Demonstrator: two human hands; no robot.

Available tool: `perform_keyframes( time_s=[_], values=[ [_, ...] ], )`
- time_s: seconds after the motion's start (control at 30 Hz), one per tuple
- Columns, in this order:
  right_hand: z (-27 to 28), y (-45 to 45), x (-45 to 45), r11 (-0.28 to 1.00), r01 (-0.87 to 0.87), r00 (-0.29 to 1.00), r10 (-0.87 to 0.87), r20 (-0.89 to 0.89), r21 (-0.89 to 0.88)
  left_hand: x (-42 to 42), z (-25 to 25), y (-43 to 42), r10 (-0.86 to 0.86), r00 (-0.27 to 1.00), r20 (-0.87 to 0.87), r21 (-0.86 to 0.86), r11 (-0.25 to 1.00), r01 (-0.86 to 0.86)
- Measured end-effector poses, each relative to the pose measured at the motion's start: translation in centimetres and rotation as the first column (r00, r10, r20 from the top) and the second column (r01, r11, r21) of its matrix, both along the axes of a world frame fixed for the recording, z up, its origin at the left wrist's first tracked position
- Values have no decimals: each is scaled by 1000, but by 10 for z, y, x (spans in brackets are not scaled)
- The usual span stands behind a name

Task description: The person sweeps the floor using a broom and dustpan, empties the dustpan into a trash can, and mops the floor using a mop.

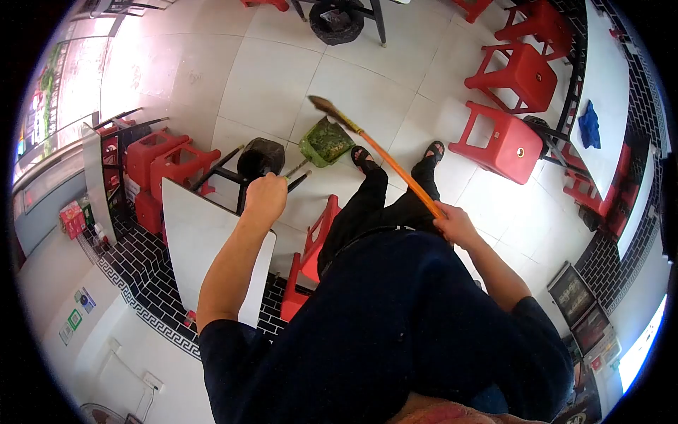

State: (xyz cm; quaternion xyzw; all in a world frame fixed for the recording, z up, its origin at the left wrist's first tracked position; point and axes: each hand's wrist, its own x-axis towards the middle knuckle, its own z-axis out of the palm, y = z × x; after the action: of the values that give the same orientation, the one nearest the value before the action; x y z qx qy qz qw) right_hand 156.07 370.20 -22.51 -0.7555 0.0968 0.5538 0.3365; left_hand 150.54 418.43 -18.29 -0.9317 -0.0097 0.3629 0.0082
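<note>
My left hand [265,196] is closed around the handle of a green dustpan [326,143], whose pan lies low by the floor in front of my feet. Some debris seems to be in the pan, too small to name. In my right hand [455,225], fingers wrapped round it, is the orange handle of a broom [395,167]. The broom's brown head points away from me, just beyond the dustpan and slightly blurred. A bin with a black liner [260,160] stands close beyond my left hand.
A white table [205,233] is at my left, with a red stool [311,261] beside it. Red stools [505,138] line a long white table [607,85] on the right, where a blue cloth [589,126] lies. Another lined bin [337,22] stands ahead on the tiled floor [275,78].
</note>
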Motion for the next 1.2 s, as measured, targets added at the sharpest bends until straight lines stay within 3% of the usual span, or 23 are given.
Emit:
perform_keyframes(
  time_s=[0.07,0.17,0.27,0.37,0.5,0.57,0.6,0.67,0.73,0.8,0.83,0.97,1.03,1.07,1.13,1.2],
  values=[
    [0,0,1,995,-96,984,93,155,9,-4,-2,3,18,1000,1,4,1000,-18],
    [1,27,18,996,-75,989,81,123,-53,-8,-2,6,39,999,7,15,999,-39],
    [-27,47,14,998,-40,999,41,20,-52,-16,-4,7,50,999,2,28,998,-50],
    [-51,51,6,966,260,942,-257,-217,-15,-22,-5,7,69,998,2,41,997,-69],
    [-28,39,7,978,205,965,-208,-162,-35,-38,-8,13,103,995,8,63,993,-104],
    [-37,30,6,993,-113,968,116,220,-29,-46,-12,19,111,994,15,65,992,-112],
    [-38,36,13,993,-118,967,121,223,-27,-48,-13,20,115,993,23,68,991,-117],
    [-45,59,32,960,-274,845,269,463,-56,-51,-9,21,124,992,12,71,990,-124],
    [-60,81,41,968,-247,848,236,475,-40,-54,-5,23,131,991,3,79,988,-130],
    [-88,93,39,955,-281,895,295,335,-90,-61,0,21,151,988,15,66,986,-151],
    [-69,105,44,980,-178,973,188,133,-86,-64,0,21,151,988,20,69,986,-152],
    [-49,108,50,987,-131,991,134,27,-90,-81,5,19,271,962,-2,36,962,-271],
    [-68,103,50,939,-341,862,333,382,-49,-87,4,21,316,949,5,28,948,-316],
    [-80,107,55,937,-346,860,337,382,-47,-91,1,23,339,941,15,13,940,-340],
    [-107,128,71,866,-497,681,428,594,-54,-96,-2,28,369,929,22,8,929,-369],
    [-130,155,81,857,-508,643,445,624,-87,-93,-5,28,390,921,23,24,920,-390]
  ],
)
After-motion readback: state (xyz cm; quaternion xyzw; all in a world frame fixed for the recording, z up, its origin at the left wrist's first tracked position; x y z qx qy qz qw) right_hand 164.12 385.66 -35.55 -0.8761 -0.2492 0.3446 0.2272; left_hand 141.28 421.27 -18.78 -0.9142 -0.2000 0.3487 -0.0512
